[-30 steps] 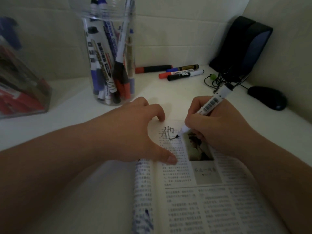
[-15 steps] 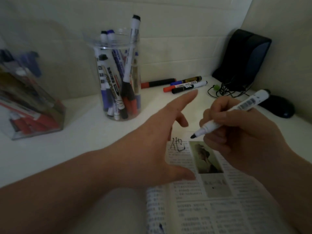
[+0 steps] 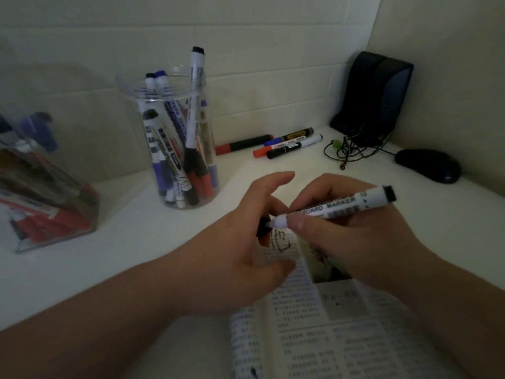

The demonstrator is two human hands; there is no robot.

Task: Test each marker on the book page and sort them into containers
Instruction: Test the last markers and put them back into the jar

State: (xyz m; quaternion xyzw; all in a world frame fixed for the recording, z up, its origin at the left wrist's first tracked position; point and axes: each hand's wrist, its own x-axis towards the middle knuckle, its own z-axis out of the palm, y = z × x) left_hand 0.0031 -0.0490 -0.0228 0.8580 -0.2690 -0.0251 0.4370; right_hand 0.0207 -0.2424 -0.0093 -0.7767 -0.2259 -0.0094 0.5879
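My right hand (image 3: 358,236) grips a white whiteboard marker (image 3: 338,207) held level above the open book (image 3: 322,324). My left hand (image 3: 240,250) holds a black cap (image 3: 263,227) against the marker's tip end. A black scribble (image 3: 281,240) shows on the page under the tip. A clear round jar (image 3: 177,138) with several markers stands at back centre. A clear box (image 3: 46,192) with red and blue markers sits at the left. Several loose markers (image 3: 284,144) lie by the wall.
A black speaker (image 3: 374,91) stands in the right corner with tangled cables (image 3: 352,149) before it. A black mouse (image 3: 429,165) lies at the right. The white desk (image 3: 123,242) meets tiled walls behind and to the right.
The marker lifted off the page and turned level. My left hand left the book and came up to the marker's tip with the black cap.
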